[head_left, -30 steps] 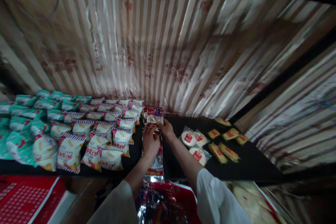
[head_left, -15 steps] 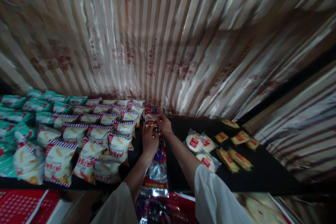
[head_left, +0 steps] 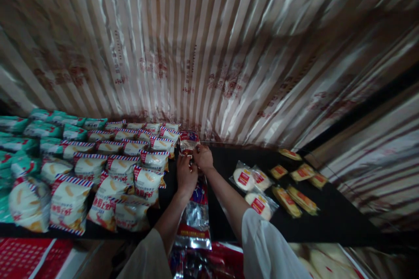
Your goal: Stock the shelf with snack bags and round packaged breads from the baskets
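Both hands close together at the back of a line of shiny dark-red packets; left hand [head_left: 187, 175] and right hand [head_left: 203, 157] bent over the line, fingers curled, not spread. Cannot tell whether either pinches a packet or only presses on it; knuckles hide the contact. Far packet [head_left: 189, 137] lies just beyond the fingers, near the wall; near packet [head_left: 195, 216] lies toward the person, its silver end seeming to poke past the table's front edge. Main risk, in my judgement: a backward tug or a forearm catching that end could tip it into the red basket [head_left: 229, 255] below. Slick wrapping could let the line slide crooked. Left side tight: a wide elbow might topple the white snack bags [head_left: 70, 205]. Right sleeve [head_left: 265, 239] hangs near the round wafers [head_left: 245, 178], could drag them toward the yellow packs [head_left: 303, 172]. Surface: long black table [head_left: 343, 213], matt-looking. Teal bags [head_left: 42, 128] at far left. Behind, striped, crinkled sheeting [head_left: 203, 61] with reddish print. Room dim, picture soft; small lettering unreadable. Red crate [head_left: 29, 257] low at left.
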Available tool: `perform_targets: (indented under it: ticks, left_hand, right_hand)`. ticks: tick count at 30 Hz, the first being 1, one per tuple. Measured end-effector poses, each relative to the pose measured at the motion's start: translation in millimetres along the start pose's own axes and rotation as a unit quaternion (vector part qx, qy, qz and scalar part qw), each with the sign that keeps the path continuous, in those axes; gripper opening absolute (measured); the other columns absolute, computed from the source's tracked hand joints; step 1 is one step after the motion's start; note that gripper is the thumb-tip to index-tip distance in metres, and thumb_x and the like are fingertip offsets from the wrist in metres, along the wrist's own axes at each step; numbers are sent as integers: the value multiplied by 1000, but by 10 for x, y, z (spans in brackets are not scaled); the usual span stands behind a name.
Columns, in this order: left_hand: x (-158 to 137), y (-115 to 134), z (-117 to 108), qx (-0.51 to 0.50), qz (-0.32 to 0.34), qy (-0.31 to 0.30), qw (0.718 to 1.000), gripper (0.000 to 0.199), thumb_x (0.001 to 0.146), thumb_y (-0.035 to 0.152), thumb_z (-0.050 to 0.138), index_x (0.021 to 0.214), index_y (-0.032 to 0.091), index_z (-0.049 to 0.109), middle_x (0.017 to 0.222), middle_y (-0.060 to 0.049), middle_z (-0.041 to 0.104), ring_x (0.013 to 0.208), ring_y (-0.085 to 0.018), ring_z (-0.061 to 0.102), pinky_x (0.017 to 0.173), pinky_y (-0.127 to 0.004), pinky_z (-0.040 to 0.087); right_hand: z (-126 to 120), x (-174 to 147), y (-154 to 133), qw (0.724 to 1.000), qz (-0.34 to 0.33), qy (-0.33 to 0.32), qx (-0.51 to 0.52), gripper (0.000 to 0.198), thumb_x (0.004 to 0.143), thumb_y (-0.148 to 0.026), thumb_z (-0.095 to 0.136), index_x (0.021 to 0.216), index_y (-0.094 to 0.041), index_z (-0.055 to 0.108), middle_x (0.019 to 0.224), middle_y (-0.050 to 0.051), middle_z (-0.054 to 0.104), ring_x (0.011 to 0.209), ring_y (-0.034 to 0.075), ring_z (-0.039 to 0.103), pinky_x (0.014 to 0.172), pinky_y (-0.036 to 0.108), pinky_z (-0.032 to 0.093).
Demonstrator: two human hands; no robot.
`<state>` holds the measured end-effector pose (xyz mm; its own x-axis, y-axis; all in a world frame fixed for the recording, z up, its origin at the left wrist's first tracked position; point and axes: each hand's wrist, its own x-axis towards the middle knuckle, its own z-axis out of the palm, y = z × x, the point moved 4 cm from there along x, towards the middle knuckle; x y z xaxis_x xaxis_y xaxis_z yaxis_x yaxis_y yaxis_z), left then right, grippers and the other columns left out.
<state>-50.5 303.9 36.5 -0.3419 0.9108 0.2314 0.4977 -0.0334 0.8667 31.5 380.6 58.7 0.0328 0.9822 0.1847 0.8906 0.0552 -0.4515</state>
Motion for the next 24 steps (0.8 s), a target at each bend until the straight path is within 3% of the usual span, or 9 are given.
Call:
perform_targets:
  ticks: [4, 8, 20, 24]
  left_hand:
    - [5, -5, 0, 7, 3, -2, 1000, 40, 78, 11, 44, 114, 9, 59, 125, -14, 57, 133, -27, 34, 110, -45, 30]
    - [-7, 5, -7, 15, 19, 11, 1000, 39, 78, 11, 43, 113, 10, 60, 126, -13, 57, 133, -27, 34, 111, -45, 29]
    - [56, -23, 35, -7, 19, 34, 999, 42, 76, 11, 43, 115, 13, 60, 126, -10, 57, 131, -25, 36, 112, -44, 29]
    - [105, -26, 53, 3, 8, 33, 999, 41, 77, 10, 43, 113, 12, 61, 126, -12, 57, 131, -26, 37, 112, -45, 29]
  right_hand:
    - [-28, -64, -3, 999, 30, -18, -9, 33, 81, -34, 51, 106, -18, 65, 109, 14, 64, 103, 27, 55, 85, 36, 43]
    - [-35, -58, -3, 1000, 14, 4, 3, 36, 81, -33, 51, 112, -18, 62, 113, 13, 63, 107, 24, 54, 91, 32, 38]
    - [29, 29, 20, 1000, -12, 5, -4, 29, 81, -31, 51, 104, -21, 66, 109, 8, 65, 107, 21, 55, 91, 28, 37]
    - [32, 68, 14, 1000, 8, -7, -6, 27, 82, -32, 49, 99, -21, 67, 109, 9, 65, 101, 22, 57, 87, 29, 40]
